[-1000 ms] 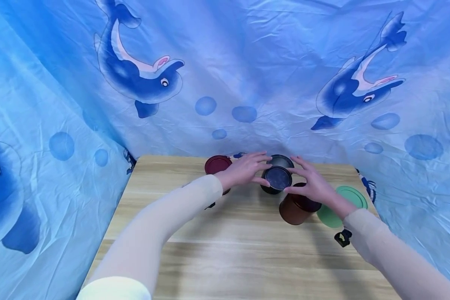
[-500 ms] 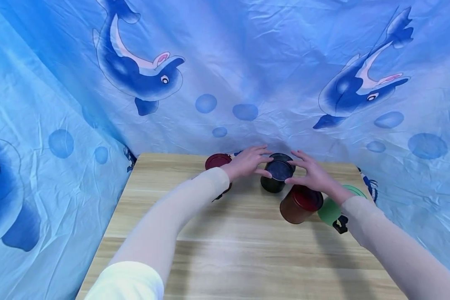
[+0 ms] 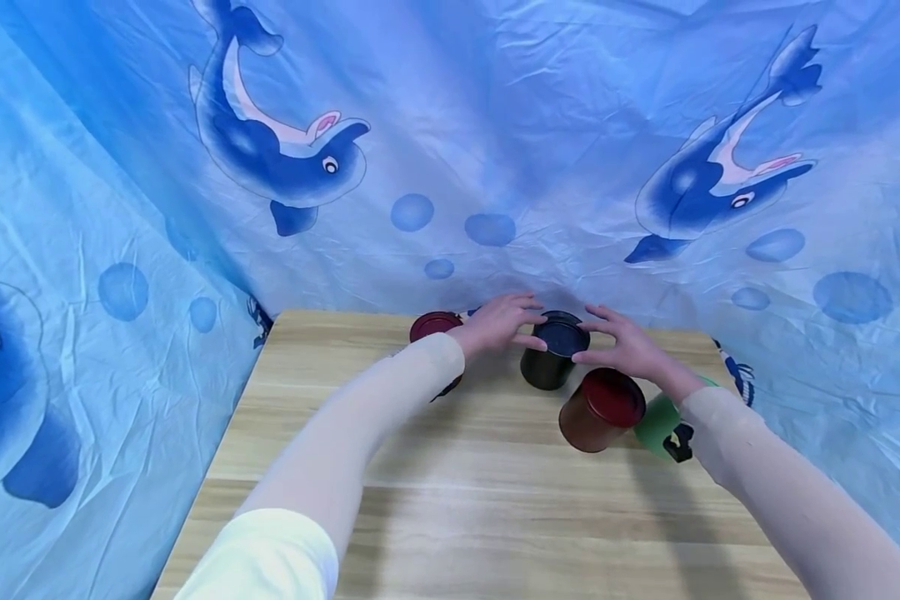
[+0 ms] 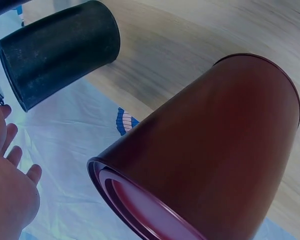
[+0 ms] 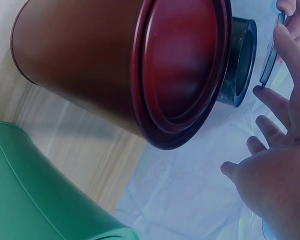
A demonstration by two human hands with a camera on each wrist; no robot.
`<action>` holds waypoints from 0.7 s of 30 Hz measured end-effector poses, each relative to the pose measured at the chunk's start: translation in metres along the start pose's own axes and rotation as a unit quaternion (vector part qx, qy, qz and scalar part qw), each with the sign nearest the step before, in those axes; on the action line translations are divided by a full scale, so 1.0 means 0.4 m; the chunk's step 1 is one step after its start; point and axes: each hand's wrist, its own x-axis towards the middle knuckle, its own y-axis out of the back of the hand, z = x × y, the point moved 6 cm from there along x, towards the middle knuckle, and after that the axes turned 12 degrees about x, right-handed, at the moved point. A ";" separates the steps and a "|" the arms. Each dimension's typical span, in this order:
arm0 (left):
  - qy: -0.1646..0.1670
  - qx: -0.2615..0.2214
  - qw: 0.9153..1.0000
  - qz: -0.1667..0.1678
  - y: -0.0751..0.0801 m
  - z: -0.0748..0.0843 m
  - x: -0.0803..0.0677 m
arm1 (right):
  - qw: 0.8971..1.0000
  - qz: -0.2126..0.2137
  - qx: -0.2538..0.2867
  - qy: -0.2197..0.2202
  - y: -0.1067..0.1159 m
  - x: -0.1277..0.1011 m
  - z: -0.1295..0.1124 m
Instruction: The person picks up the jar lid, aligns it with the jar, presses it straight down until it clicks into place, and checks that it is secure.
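Note:
A black can [image 3: 543, 373] stands upright near the far edge of the wooden table [image 3: 457, 500]. A round dark lid [image 3: 562, 336] sits level just over its mouth. My left hand [image 3: 534, 327] pinches the lid's left rim and my right hand [image 3: 587, 337] pinches its right rim. In the right wrist view the lid [image 5: 270, 52] shows edge-on between my fingertips [image 5: 282, 35], a small gap off the black can [image 5: 238, 65]. The left wrist view shows the black can [image 4: 57, 50] from the side, with my left hand [image 4: 5, 150] at the frame's edge.
A brown can with a red lid [image 3: 600, 408] stands just in front of my right hand. A green can [image 3: 654, 427] sits beside it under my right wrist. A dark red can [image 3: 433, 325] stands behind my left forearm. Blue dolphin cloth surrounds the table.
Both hands have carried the dark lid away from me and over the black can's mouth. The brown can's red lid is uncovered as my right hand moved off it.

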 end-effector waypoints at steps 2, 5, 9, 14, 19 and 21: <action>0.001 -0.001 1.000 0.001 -0.004 -0.001 0.004 | 1.000 0.000 0.001 -0.002 0.000 0.003 0.006; 0.001 -0.002 1.000 0.001 -0.008 -0.002 0.007 | 1.000 -0.002 0.001 -0.004 -0.001 0.008 0.013; 0.003 -0.005 1.000 -0.003 -0.015 -0.004 0.010 | 1.000 -0.005 -0.004 -0.010 -0.003 0.014 0.016; 0.009 0.001 1.000 0.000 -0.023 -0.012 0.018 | 1.000 -0.004 -0.013 -0.015 -0.001 0.023 0.020; 0.010 0.024 1.000 0.014 -0.024 -0.019 0.032 | 1.000 0.003 -0.019 -0.017 0.008 0.030 0.025; 0.009 0.039 0.999 0.019 -0.024 -0.021 0.037 | 1.000 0.007 -0.023 -0.018 0.012 0.032 0.027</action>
